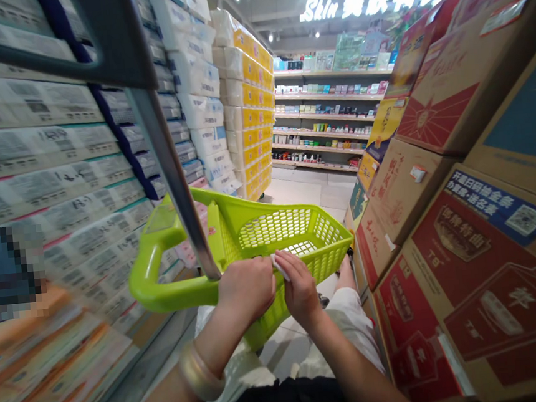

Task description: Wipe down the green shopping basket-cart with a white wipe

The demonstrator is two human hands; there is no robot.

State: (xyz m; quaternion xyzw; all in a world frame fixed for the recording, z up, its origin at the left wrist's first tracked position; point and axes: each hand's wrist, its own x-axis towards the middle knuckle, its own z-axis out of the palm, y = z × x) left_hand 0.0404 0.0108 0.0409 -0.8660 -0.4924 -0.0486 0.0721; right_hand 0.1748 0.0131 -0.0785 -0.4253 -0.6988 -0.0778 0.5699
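Note:
A lime-green shopping basket cart (323, 262) with latticed walls tilts in front of my body. A metal pull bar (171, 172) with a dark grey handle (113, 39) rises from its near left side. My left hand (247, 287), with a gold bangle (201, 369) on the wrist, is closed over the basket's near rim beside the foot of the bar. Against the same rim, touching the left hand, my right hand (298, 283) has its fingers bent around a small white item (280, 267), perhaps folded paper or tissue. The basket's visible bottom is bare white-and-green lattice.
Stacked liquor cartons (490, 269) wall the right side closely. On the left are piled tissue packs (57, 150) and yellow-white packs (250, 102). Tiled floor (304, 188) leads to cosmetics shelves (326, 117) at the back. Orange packs (43, 371) lie low at left.

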